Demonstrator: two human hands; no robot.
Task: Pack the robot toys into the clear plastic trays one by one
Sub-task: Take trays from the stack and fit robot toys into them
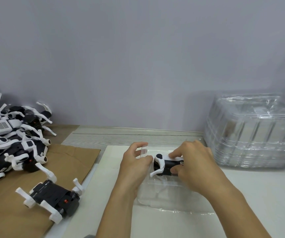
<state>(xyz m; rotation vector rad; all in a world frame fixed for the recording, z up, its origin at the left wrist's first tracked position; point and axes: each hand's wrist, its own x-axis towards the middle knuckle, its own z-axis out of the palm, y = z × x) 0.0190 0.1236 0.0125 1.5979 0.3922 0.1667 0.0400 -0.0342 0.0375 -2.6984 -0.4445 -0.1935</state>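
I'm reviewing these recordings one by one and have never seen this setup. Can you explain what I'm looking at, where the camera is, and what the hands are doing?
There is no machine, only a person's two bare hands, filmed by a camera worn on the head looking down. The right hand grips a black-and-white robot toy over a clear plastic tray on the white table. The left hand pinches the tray's far edge. A heap of similar toys lies on brown cardboard at left, one loose toy nearer. A stack of empty clear trays stands at right.
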